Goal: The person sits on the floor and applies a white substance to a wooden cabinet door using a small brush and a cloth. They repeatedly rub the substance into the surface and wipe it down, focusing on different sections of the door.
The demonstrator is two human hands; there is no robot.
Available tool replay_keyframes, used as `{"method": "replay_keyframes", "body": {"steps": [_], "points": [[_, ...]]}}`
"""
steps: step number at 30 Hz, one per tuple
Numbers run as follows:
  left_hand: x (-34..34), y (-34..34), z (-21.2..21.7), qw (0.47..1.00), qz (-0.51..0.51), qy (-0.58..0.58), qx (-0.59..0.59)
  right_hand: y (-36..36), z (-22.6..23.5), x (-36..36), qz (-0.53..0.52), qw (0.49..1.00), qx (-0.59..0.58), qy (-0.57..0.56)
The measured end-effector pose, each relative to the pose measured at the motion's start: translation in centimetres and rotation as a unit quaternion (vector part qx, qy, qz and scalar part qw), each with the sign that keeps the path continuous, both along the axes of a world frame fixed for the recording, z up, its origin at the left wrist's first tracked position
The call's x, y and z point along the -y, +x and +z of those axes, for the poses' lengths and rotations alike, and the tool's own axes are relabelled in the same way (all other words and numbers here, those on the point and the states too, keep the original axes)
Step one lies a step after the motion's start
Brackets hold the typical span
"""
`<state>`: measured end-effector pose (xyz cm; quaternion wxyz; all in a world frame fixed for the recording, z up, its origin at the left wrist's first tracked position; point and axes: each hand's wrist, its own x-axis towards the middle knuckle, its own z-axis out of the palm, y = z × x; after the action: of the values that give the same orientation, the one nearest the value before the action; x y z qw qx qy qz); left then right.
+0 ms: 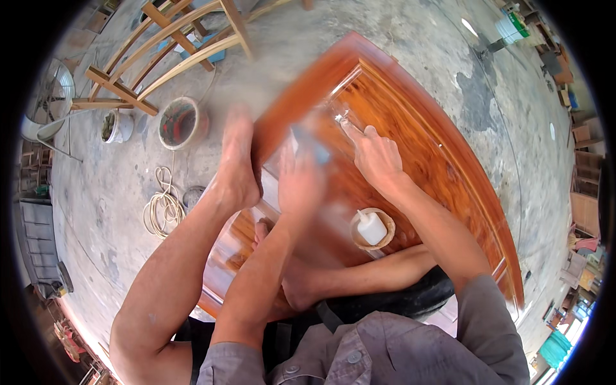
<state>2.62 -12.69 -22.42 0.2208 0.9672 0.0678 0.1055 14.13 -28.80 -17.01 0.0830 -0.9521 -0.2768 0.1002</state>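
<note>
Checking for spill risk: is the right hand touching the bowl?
Apart. The head view shows a strip of brown wooden panel between the right hand and the bowl.

Mid-frame, the wooden panel is showing orange-brown with dark streaky grain; the bottle is showing white, the floor mottled grey.

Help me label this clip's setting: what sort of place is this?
Probably a furniture or woodworking workshop: a glossy reddish-brown wooden panel lies in front of the person, a bare, light-brown slatted wooden frame is beyond it to the left, and the stained grey concrete floor looks work-worn.
</note>
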Motion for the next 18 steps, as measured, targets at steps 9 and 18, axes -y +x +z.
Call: {"method": "replay_keyframes", "body": {"steps": [9, 18], "points": [[0.4, 0.1, 0.3, 1.0, 0.012, -0.009, -0.026, -0.2, 0.1, -0.1, -0.003, 1.0, -0.015, 0.004], [0.2, -0.1, -0.1, 0.999, 0.014, -0.008, -0.034, 0.3, -0.2, -0.3, -0.013, 1.0, -0.004, 0.006]]}}
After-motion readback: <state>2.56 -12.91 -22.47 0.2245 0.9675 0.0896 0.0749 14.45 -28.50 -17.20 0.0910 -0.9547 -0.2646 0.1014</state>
